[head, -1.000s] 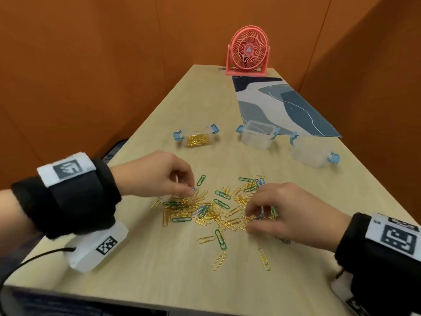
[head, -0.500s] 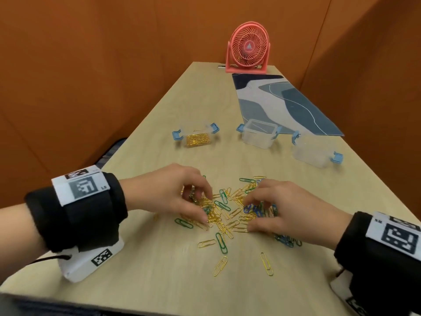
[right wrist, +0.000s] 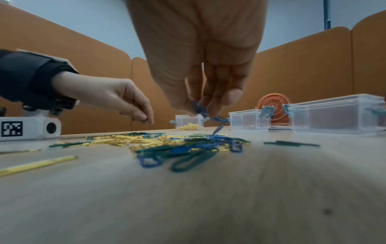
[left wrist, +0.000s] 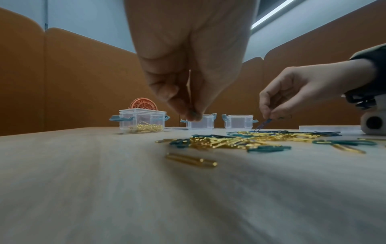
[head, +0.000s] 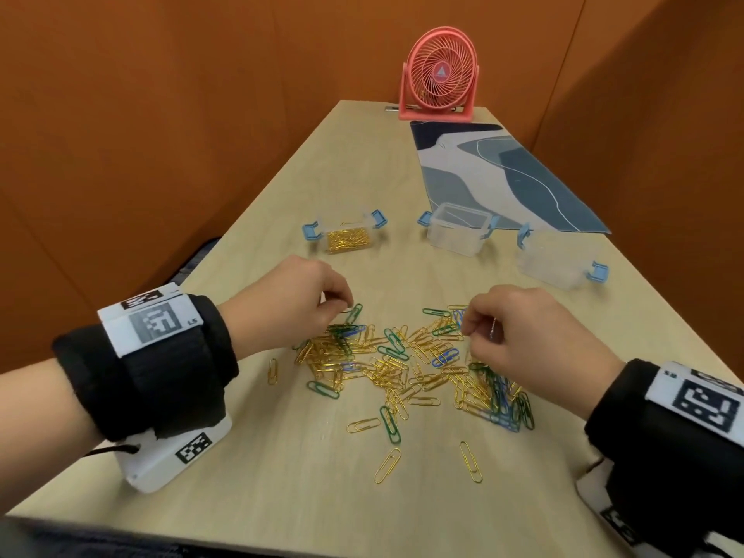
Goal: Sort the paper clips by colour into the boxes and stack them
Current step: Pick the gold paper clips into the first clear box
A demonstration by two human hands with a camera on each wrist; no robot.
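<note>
I can't make out what my left hand (head: 298,300) pinches, its fingertips blurred. My right hand (right wrist: 200,92) grasps blue clips (right wrist: 205,113) trailing into the pile (head: 402,364) on the table (head: 282,497). Both hands have lifted since a moment ago

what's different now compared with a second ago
Both hands have risen off the pile. The right hand now pinches blue clips; the left hand pinches something too small to name. The pile is more scattered. The three boxes, gold-clip box included, stayed put.
</note>
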